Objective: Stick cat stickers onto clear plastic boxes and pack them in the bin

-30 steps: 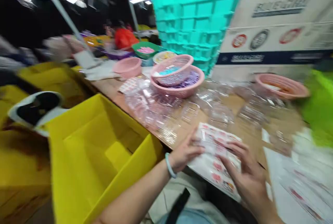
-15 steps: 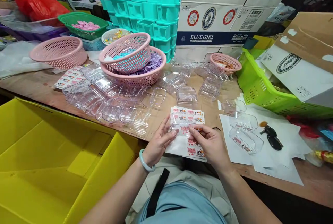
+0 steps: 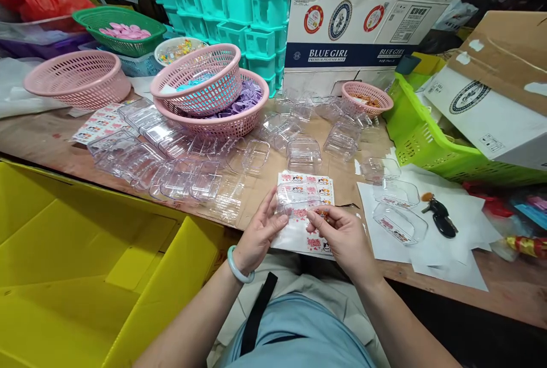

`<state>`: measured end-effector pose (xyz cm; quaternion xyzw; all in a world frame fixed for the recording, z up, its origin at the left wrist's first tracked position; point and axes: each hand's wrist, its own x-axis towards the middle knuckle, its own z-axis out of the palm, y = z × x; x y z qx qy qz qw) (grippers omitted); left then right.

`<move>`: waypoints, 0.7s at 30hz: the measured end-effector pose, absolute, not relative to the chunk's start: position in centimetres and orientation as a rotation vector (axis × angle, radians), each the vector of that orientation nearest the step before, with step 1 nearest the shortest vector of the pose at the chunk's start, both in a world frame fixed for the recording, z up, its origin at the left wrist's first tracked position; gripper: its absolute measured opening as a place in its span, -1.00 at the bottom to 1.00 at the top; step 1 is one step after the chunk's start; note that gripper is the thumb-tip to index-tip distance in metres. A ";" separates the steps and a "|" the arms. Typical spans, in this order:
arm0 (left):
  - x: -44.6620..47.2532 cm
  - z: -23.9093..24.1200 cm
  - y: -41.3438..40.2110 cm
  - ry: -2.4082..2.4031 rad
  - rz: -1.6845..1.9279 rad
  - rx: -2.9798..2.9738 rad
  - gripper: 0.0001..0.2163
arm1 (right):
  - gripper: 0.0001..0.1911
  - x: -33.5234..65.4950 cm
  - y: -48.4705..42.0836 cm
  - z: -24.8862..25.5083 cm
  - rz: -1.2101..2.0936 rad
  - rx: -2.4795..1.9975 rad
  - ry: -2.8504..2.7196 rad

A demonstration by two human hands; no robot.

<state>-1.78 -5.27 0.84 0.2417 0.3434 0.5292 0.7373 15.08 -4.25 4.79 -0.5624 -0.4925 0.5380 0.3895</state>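
My left hand (image 3: 260,234) and my right hand (image 3: 342,237) hold a small clear plastic box (image 3: 297,197) between their fingertips, just above a sheet of cartoon stickers (image 3: 305,208) lying at the table's near edge. Both hands are closed in a pinch on the box's ends. A pale bangle sits on my left wrist. Several more clear boxes (image 3: 171,157) lie scattered across the wooden table (image 3: 51,134). To the right, clear boxes (image 3: 399,223) with stickers on them rest on white paper.
Stacked pink baskets (image 3: 213,97) hold purple and blue pieces. Another pink basket (image 3: 77,77), a green one (image 3: 119,29), teal crates (image 3: 239,15) and beer cartons (image 3: 350,32) stand behind. A lime crate (image 3: 431,146) is right, keys (image 3: 438,217) near it, a yellow bin (image 3: 85,265) at my left.
The view swung from the left and settled on the table. My hands lifted a clear box off the sticker sheet and still hold it, slightly closer now.
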 end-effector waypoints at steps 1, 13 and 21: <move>-1.8 0.9 -5.3 0.753 1.159 0.534 -0.30 | -0.63 15.0 -4.2 4.8 1.360 -1.434 -1.264; -1.9 1.0 -5.2 0.762 1.137 0.537 -0.28 | -0.63 14.9 -4.0 4.9 1.350 -1.434 -1.321; -2.1 1.0 -5.2 0.749 1.132 0.560 -0.28 | -0.62 14.9 -3.9 5.2 1.315 -1.455 -1.364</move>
